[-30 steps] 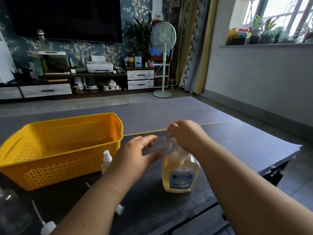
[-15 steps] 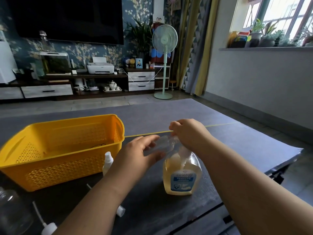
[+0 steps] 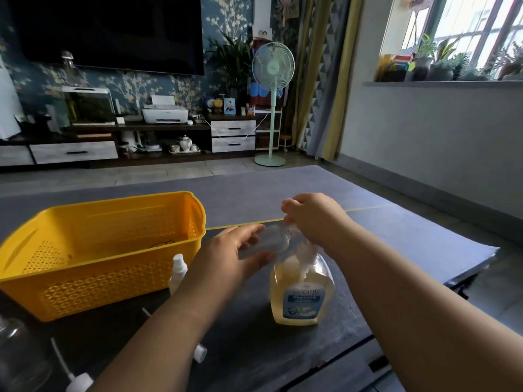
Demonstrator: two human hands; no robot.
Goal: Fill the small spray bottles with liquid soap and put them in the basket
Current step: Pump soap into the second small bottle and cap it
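The left hand (image 3: 235, 254) curls its fingers and thumb around a small clear plastic spray bottle (image 3: 270, 241), holding it tilted almost onto its side above the bench (image 3: 283, 349), a flat, matte dark grey surface crossed by a thin yellow line. The small bottle's mouth points toward the top of one large pump bottle of liquid soap (image 3: 301, 295), a smooth, transparent, rounded-shouldered container standing upright on the bench, filled with pale amber liquid and carrying a blue and white label. The right hand (image 3: 311, 219) is closed over the pump head of that soap bottle, fingers bent down around it so the spout itself is hidden; whether the small bottle's mouth touches the spout cannot be told. To the left stands one yellow plastic basket (image 3: 99, 281), rectangular with rounded corners, lattice-perforated walls and a smooth rim. Just beside its near right corner a second small spray bottle with a white cap (image 3: 178, 271) stands upright on the bench, partly behind the left forearm. Two loose white spray heads with thin dip tubes lie on the bench: one at the lower left (image 3: 80, 381), one under the left forearm (image 3: 201, 353). A rounded clear vessel (image 3: 17, 355) sits at the lower left edge.
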